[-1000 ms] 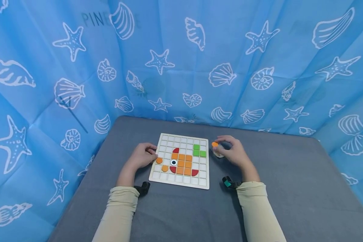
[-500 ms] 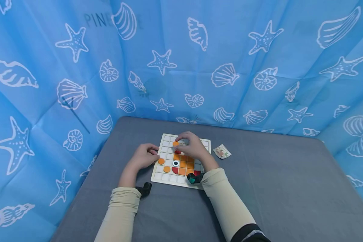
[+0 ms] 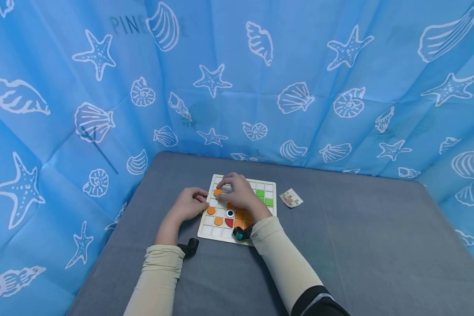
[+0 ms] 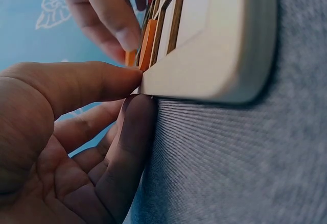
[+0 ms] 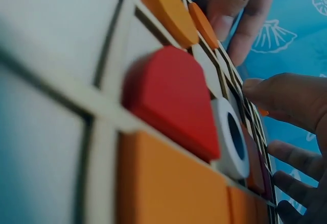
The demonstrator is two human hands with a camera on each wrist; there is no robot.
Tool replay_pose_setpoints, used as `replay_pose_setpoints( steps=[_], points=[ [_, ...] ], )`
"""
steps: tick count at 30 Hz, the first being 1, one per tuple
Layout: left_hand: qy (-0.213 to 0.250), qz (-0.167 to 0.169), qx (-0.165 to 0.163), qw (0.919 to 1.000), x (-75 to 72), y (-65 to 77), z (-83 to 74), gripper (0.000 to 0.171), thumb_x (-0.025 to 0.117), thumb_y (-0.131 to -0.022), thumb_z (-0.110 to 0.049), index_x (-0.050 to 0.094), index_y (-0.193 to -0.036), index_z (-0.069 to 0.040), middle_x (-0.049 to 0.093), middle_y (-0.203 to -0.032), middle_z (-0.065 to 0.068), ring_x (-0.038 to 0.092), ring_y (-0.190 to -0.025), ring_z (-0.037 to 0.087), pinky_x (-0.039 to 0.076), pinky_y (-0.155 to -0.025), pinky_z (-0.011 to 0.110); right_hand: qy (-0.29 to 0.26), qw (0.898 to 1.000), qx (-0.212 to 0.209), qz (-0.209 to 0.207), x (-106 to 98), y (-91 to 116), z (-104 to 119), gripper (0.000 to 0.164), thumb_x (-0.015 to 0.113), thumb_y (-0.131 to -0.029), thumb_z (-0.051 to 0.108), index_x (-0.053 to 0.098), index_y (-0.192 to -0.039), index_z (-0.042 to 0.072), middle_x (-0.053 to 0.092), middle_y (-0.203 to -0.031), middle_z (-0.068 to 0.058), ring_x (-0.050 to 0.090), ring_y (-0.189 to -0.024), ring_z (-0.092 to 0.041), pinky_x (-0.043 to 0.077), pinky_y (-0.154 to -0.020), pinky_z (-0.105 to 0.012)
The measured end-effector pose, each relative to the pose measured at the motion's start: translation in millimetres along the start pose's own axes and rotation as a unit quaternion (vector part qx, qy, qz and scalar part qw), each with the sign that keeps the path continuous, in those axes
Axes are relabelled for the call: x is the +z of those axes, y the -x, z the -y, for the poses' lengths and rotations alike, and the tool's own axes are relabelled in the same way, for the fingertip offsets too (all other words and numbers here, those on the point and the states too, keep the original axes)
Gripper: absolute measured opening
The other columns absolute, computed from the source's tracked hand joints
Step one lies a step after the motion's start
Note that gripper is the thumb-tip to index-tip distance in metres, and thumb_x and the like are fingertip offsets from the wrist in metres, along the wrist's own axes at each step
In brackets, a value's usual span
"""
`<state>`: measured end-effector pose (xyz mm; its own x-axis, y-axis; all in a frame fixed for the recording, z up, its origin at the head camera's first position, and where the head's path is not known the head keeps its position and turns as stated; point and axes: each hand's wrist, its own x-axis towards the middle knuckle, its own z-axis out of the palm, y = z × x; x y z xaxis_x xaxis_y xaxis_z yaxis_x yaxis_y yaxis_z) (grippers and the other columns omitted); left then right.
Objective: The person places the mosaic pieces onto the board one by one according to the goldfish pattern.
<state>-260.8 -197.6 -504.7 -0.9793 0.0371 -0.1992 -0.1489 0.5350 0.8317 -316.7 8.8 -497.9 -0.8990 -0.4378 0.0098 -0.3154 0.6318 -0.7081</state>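
Observation:
A white grid board [image 3: 207, 230] lies on the grey table, slightly turned. My left hand [image 3: 187, 204] pinches its left edge between thumb and fingers, as the left wrist view shows. Over the upper left of the grid, my right hand [image 3: 240, 193] pinches an orange disc [image 3: 217, 192] close above the cells. Two other orange discs sit at the left, one upper [image 3: 211, 210] and one lower [image 3: 219, 221]. Right of them are a white disc with a dark eye [image 3: 230, 213], orange squares [image 3: 239, 214] and a rounded red piece [image 5: 173, 96]. My right hand and wrist hide part of this pattern.
Green squares [image 3: 260, 193] fill cells at the board's upper right. A small card [image 3: 291, 198] with a printed grid lies right of the board. A blue shell-print curtain [image 3: 237, 87] stands behind the table [image 3: 359, 245].
My right hand has carried the orange disc from beside the card leftward across the board to its upper left. The card is uncovered now. My left hand has stayed at the edge.

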Motion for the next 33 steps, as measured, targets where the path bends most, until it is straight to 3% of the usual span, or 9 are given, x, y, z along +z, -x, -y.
replay_pose_setpoints(
  steps=[10,33],
  points=[
    [0.008,0.001,-0.002,1.0,-0.5,0.9,-1.7,0.035,0.075,-0.097,-0.012,0.07,-0.13,-0.004,0.067,-0.103,0.011,0.066,-0.081,0.019,0.057,-0.07,0.031,0.038,0.999,0.007,-0.001,3.1,-1.0,4.1,0.018,0.083,-0.093,0.032,0.082,-0.108,0.022,0.055,-0.152,-0.009,0.043,-0.145,-0.036,0.039,-0.12,-0.057],
    [-0.009,-0.007,-0.006,0.9999,1.6,0.1,-1.1,0.034,0.076,-0.096,-0.014,0.07,-0.129,-0.005,0.068,-0.102,0.01,0.066,-0.082,0.019,0.055,-0.07,0.03,0.044,0.999,0.005,0.001,4.4,-0.8,-1.9,0.012,0.079,-0.096,0.03,0.081,-0.104,0.022,0.056,-0.15,-0.008,0.045,-0.143,-0.033,0.042,-0.119,-0.054]
  ],
)
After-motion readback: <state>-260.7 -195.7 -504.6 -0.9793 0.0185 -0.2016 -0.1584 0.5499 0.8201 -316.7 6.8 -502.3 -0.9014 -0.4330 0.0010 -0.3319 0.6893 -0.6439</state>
